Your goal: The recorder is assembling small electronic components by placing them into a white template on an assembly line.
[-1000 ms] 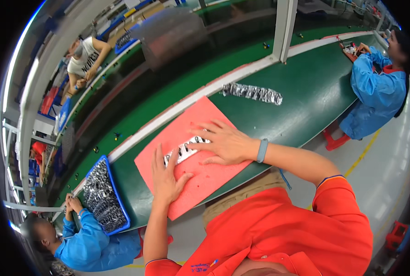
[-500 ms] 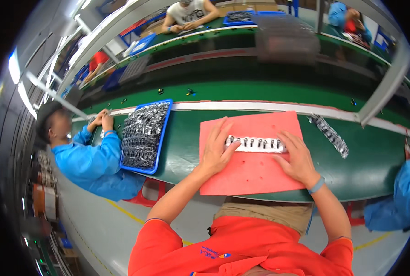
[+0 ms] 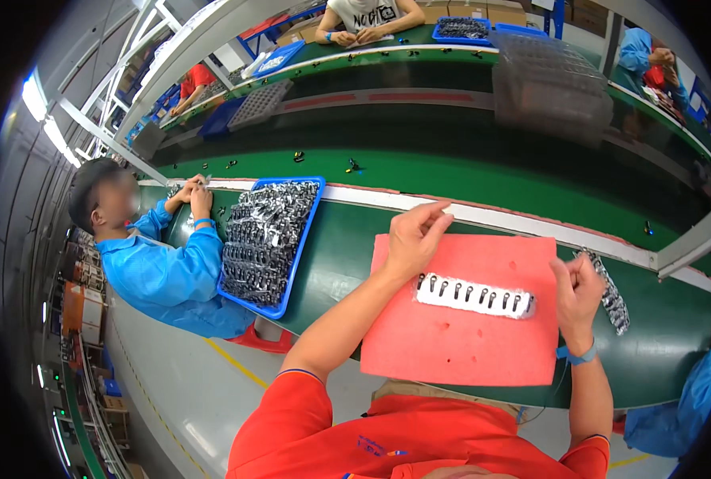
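Observation:
A white strip (image 3: 477,298) carrying a row of small black metal-looking parts lies slightly slanted on a pink foam sheet (image 3: 483,351). Neither of my hands touches the strip. My left hand (image 3: 416,238) is raised over the sheet's far left edge, its fingers stretched toward the upper right and the thumb apart; nothing shows in it. Over the right edge, my right hand (image 3: 579,294) has loosely bent fingers with a gap to the thumb, and appears to hold nothing. Just beyond it lies a silvery wrapped strip of parts (image 3: 613,307), partly hidden by the fingers.
To the left stands a blue tray (image 3: 317,199) heaped with wrapped dark parts. A co-worker in a blue smock (image 3: 164,271) sits beside it. Beyond the white rail (image 3: 363,196), a green conveyor belt (image 3: 419,184) carries scattered small parts. Clear plastic trays (image 3: 551,88) are stacked farther back.
Both hands have let go of the white strip's ends and moved apart, the left up and away, the right outward. The whole view has shifted, with the bench lower and farther right.

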A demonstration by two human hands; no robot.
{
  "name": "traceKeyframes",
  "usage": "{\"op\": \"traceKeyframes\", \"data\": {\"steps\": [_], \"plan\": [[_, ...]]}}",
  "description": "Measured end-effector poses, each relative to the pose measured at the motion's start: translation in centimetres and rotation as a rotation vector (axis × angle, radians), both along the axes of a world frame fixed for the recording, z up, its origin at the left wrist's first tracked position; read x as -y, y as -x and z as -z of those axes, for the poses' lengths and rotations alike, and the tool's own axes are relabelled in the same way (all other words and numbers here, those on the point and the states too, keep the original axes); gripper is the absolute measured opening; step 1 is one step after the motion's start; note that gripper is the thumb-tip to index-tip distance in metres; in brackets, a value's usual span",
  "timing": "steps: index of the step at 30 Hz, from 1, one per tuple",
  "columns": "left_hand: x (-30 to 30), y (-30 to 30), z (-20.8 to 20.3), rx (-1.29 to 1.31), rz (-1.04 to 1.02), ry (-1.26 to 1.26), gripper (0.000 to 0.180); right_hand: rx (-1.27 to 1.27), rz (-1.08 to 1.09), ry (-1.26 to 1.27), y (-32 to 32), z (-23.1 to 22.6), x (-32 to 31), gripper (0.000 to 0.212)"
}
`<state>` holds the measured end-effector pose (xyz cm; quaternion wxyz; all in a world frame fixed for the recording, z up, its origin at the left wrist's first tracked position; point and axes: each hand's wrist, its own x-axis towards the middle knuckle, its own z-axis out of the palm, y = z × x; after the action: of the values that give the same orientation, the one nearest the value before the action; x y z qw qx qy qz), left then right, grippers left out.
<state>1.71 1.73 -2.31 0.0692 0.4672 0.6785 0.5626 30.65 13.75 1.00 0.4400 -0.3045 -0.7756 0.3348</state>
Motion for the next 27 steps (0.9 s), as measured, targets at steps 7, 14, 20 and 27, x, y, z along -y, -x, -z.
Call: {"op": "traceKeyframes", "data": {"steps": [7, 14, 20, 27], "plan": [[0.2, 0.4, 0.0, 0.134, 0.071, 0.132, 0.024, 0.02, -0.018, 0.082, -0.8, 3.0, 0.0, 0.036], [0.0, 0.7, 0.5, 0.206, 0.057, 0.163, 0.023, 0.024, -0.022, 0.193, -0.3, 2.9, 0.2, 0.012], [0.1, 0.4, 0.0, 0.204, 0.043, 0.188, 0.023, 0.091, -0.057, 0.188, -0.4, 1.8, 1.0, 0.01], [0.2, 0.4, 0.1, 0.204, 0.046, 0.195, 0.023, 0.116, -0.091, 0.084, 0.0, 1.3, 1.9, 0.007]]}}
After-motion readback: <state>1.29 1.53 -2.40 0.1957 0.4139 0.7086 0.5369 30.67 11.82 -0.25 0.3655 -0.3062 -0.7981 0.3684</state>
